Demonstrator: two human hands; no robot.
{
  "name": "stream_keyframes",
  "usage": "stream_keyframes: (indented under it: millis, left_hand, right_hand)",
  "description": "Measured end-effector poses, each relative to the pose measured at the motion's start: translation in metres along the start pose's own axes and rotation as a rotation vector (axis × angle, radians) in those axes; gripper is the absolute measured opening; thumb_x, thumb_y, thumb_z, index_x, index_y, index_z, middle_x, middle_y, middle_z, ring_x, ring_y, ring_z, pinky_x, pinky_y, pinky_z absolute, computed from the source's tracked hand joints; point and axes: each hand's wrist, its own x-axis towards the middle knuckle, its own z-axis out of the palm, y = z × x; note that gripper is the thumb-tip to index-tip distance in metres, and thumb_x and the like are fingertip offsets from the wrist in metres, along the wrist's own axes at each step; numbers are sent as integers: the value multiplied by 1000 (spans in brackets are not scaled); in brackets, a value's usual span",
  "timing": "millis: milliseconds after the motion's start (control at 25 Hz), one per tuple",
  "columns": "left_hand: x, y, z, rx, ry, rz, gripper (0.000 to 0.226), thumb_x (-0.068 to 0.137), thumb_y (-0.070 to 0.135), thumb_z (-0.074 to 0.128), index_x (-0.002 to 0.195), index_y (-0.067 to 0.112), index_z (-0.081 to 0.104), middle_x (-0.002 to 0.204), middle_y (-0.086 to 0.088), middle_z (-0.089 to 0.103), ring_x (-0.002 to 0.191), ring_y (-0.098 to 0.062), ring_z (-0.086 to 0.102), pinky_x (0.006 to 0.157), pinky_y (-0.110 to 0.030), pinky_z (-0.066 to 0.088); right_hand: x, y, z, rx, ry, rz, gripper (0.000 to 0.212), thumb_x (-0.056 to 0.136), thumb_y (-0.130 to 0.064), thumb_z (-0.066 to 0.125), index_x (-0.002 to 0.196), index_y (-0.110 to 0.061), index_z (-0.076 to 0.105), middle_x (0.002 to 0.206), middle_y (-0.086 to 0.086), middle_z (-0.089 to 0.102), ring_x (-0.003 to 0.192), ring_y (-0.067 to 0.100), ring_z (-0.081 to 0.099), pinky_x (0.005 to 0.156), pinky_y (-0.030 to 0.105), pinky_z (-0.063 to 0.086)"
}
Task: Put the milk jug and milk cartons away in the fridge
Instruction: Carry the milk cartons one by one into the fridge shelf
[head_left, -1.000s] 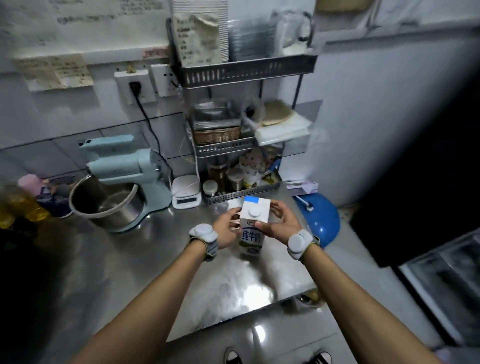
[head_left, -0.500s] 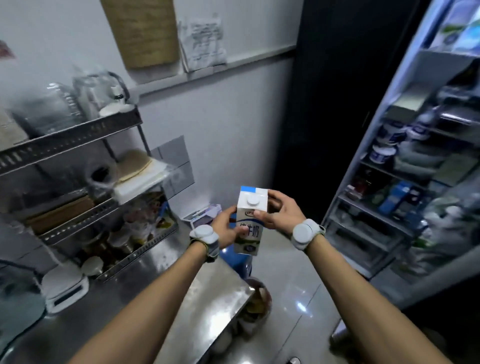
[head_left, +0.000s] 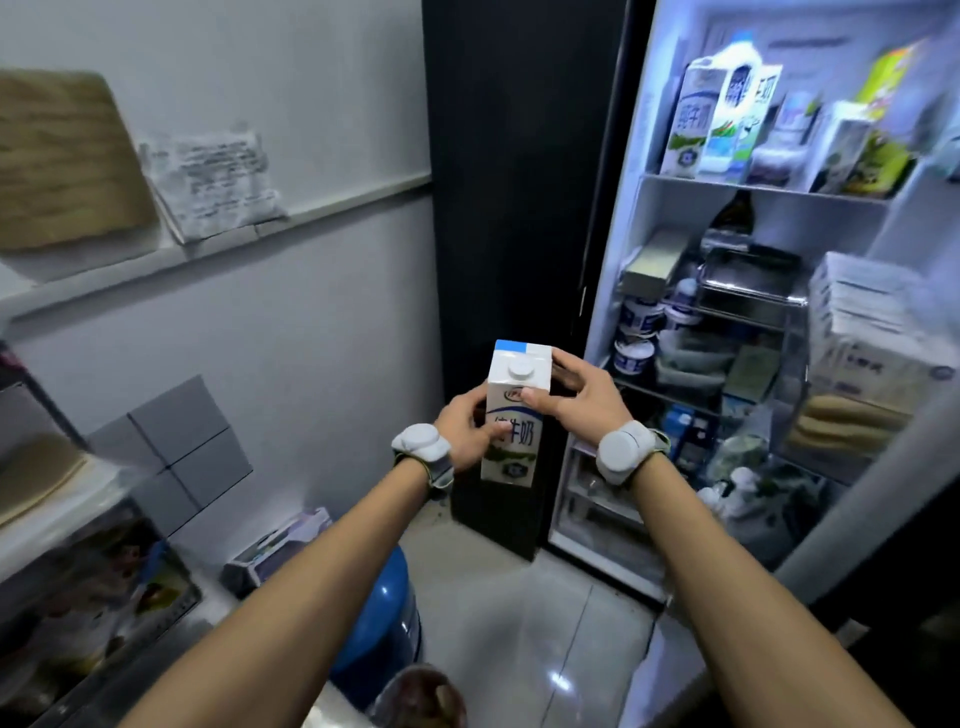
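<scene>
A white milk carton (head_left: 515, 410) with a blue top edge and a round white cap is upright in mid-air between both hands. My left hand (head_left: 467, 431) grips its left side and lower front. My right hand (head_left: 582, 392) clasps its upper right side. The open fridge (head_left: 727, 312) stands lit just right of the carton, its shelves packed. Several milk cartons (head_left: 711, 119) stand on the fridge's top shelf. No milk jug is clearly visible.
A black panel (head_left: 514, 208) rises left of the fridge opening. White tubs (head_left: 641, 332), a metal tray (head_left: 748, 275) and stacked boxes (head_left: 872, 322) fill the middle shelves. A blue water bottle (head_left: 384, 618) sits on the floor below my arms. A steel rack and counter lie at the left.
The view has swung right from the steel counter to the open fridge. Both hands have carried the carton off the counter and toward the fridge.
</scene>
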Motion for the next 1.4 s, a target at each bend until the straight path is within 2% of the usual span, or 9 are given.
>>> stream_keyframes:
  millis: [200, 320, 440, 640, 760, 920, 1120, 1280, 1400]
  left_hand:
    - [68, 46, 27, 24, 4, 98, 40, 90, 20, 67, 128, 29, 58, 115, 3, 71, 107, -17, 68, 86, -32, 59]
    - [107, 66, 35, 36, -2, 141, 41, 90, 20, 66, 130, 28, 58, 115, 2, 72, 105, -15, 69, 87, -37, 59]
    - [154, 82, 39, 42, -33, 189, 41, 90, 19, 66, 130, 28, 58, 113, 3, 72, 102, -14, 69, 89, -39, 59]
    - [230, 107, 46, 41, -59, 287, 38, 89, 19, 67, 125, 28, 61, 110, 4, 73, 99, -11, 70, 88, -37, 59]
    - [279, 124, 50, 8, -71, 343, 38, 89, 18, 67, 125, 26, 61, 106, 5, 73, 95, -9, 70, 87, -34, 60]
    - [324, 148, 54, -21, -93, 414, 36, 90, 18, 65, 124, 30, 62, 104, 8, 73, 93, -7, 70, 82, -27, 59]
    - [369, 175, 65, -28, -71, 492, 33, 91, 18, 63, 124, 23, 63, 108, 3, 73, 95, -11, 68, 86, -28, 57]
    - [417, 201, 78, -54, -70, 509, 32, 91, 18, 65, 124, 19, 63, 109, -2, 73, 96, -15, 69, 88, -36, 58]
    - [441, 216, 85, -80, -46, 523, 32, 91, 18, 65, 123, 17, 63, 109, -4, 73, 96, -19, 70, 87, -41, 59]
  right_hand:
    - [44, -7, -55, 59, 79, -55, 50, 86, -5, 77, 121, -39, 63, 103, -23, 76, 98, -8, 71, 90, 19, 59]
    - [67, -13, -74, 81, 164, -97, 49, 90, -9, 74, 130, -33, 61, 115, -15, 73, 104, -5, 69, 95, 19, 57]
    - [99, -14, -95, 107, 245, -127, 46, 90, -7, 73, 128, -31, 62, 115, -14, 74, 104, -3, 70, 87, 17, 58]
    - [152, -22, -127, 145, 406, -130, 52, 90, -7, 74, 140, -15, 61, 128, 6, 72, 120, 22, 69, 102, 41, 58]
    - [188, -32, -146, 153, 500, -150, 53, 89, -8, 76, 137, -25, 62, 125, 1, 74, 118, 18, 71, 99, 38, 59]
    - [222, -45, -168, 154, 594, -182, 57, 89, -6, 76, 141, -20, 58, 117, -6, 73, 108, 9, 71, 88, 21, 61]
    - [252, -61, -198, 168, 655, -222, 58, 89, -2, 73, 144, -9, 56, 125, 4, 70, 117, 18, 69, 94, 30, 61]
    - [286, -73, -229, 148, 699, -238, 59, 90, -3, 73, 145, -8, 53, 138, 10, 65, 100, -1, 72, 94, 31, 61]
    - [303, -81, -247, 135, 699, -263, 62, 90, -5, 73, 148, -9, 51, 143, 11, 63, 123, 19, 67, 101, 43, 58]
